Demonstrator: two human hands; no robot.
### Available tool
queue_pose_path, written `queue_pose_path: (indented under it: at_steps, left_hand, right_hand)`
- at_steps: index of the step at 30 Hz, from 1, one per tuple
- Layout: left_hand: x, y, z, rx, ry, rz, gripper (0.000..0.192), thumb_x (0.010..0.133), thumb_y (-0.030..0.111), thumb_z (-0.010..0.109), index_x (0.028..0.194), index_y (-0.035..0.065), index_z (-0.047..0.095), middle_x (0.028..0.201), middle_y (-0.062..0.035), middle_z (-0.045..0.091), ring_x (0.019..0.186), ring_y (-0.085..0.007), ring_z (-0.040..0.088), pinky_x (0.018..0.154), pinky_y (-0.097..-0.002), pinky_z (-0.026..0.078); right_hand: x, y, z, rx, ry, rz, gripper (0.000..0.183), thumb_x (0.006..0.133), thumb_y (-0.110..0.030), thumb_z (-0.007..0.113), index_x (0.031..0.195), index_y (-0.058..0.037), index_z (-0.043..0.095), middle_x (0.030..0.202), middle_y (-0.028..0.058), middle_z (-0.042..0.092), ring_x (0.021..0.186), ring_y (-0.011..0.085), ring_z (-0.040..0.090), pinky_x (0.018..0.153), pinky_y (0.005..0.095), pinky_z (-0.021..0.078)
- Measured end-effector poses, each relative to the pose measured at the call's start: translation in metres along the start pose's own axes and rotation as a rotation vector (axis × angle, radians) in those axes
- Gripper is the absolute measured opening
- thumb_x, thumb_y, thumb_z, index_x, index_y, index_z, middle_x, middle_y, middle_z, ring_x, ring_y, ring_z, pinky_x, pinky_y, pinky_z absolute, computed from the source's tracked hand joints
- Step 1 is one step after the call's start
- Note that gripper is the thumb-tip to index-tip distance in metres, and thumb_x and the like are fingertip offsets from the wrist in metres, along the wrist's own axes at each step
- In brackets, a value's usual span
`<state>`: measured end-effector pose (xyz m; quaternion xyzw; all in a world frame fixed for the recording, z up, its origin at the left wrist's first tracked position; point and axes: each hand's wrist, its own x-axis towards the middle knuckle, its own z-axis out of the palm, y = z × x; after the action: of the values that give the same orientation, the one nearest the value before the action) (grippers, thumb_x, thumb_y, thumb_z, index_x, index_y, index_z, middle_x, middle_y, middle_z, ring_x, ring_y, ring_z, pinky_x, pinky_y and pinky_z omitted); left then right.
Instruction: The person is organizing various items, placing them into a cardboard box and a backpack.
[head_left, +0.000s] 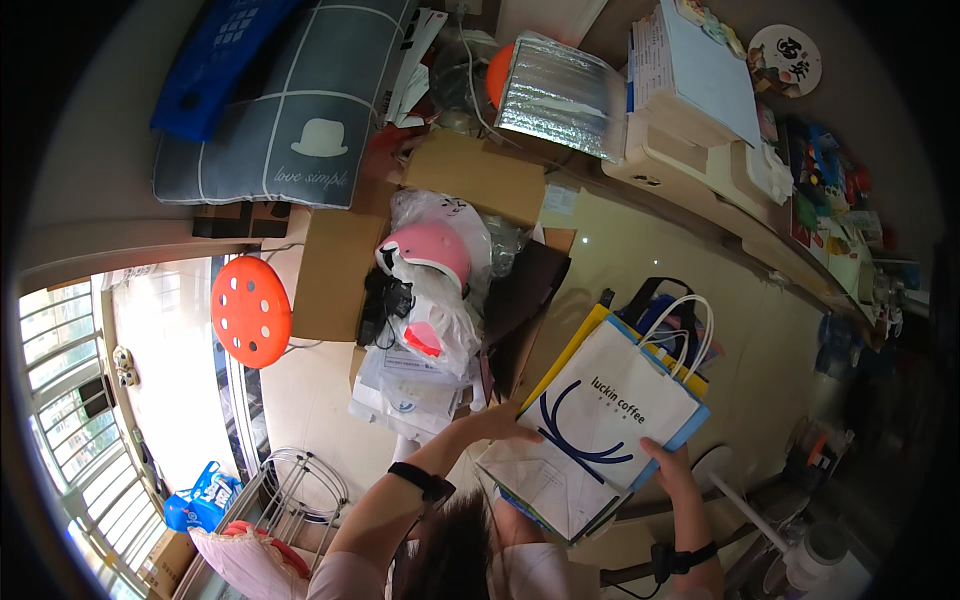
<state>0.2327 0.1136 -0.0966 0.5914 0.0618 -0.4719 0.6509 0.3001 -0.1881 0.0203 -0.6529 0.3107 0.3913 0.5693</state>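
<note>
My left hand (514, 426) grips the left edge of a white paper carrier bag (607, 427) printed with dark blue lines and lettering. At the bag's right edge, my right hand (667, 459) has its thumb on the front face; its other fingers are hidden behind. The bag tilts in front of me with its folded base towards me and white rope handles (705, 319) at the far end. A light blue bag (694, 422) and a yellow bag (570, 351) show behind it in one stack. Black straps (652, 289) stick out beyond them.
An open cardboard box (337, 274) to the left holds a pink helmet (427, 244), plastic bags (454, 337) and a black cable (397, 296). An orange stool (251, 311) stands beyond it. A desk (675, 180) bearing papers (697, 82) runs along the upper right. A metal rack (300, 480) is lower left.
</note>
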Motion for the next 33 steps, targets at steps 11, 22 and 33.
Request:
queue_pose_path:
  at_steps: [11, 22, 33]
  left_hand:
    - [0.073, -0.051, -0.066, 0.649, 1.285, -0.06, 0.039, 0.076, 0.037, 0.057, 0.101, 0.0066, 0.052, 0.084, -0.0132, 0.058, 0.077, -0.0314, 0.057, 0.068, -0.0395, 0.046]
    - [0.043, -0.074, -0.128, 0.321, 1.103, -0.442, 0.043, 0.087, 0.042, 0.034, 0.085, 0.007, 0.058, 0.076, -0.0177, 0.06, 0.073, -0.034, 0.058, 0.063, -0.0428, 0.044]
    - [0.044, -0.078, -0.13, 0.599, 1.129, -0.34, 0.039, 0.086, 0.039, 0.04, 0.072, 0.0074, 0.059, 0.055, -0.0125, 0.057, 0.05, -0.03, 0.056, 0.044, -0.0397, 0.043]
  right_hand:
    - [0.019, -0.06, 0.028, -0.315, 0.126, -0.27, 0.049, 0.072, -0.01, 0.064, 0.113, 0.0039, 0.042, 0.107, 0.0089, 0.051, 0.094, 0.0157, 0.049, 0.08, 0.0269, 0.0403]
    - [0.125, -0.073, 0.099, -0.512, -0.046, -0.221, 0.034, 0.07, -0.012, 0.065, 0.098, 0.0042, 0.054, 0.09, 0.0076, 0.059, 0.079, 0.0144, 0.055, 0.069, 0.0262, 0.0433]
    - [0.215, -0.058, 0.166, -0.929, 0.03, -0.305, 0.035, 0.064, -0.005, 0.061, 0.096, 0.007, 0.055, 0.085, 0.0165, 0.061, 0.076, 0.0242, 0.059, 0.065, 0.0308, 0.0451]
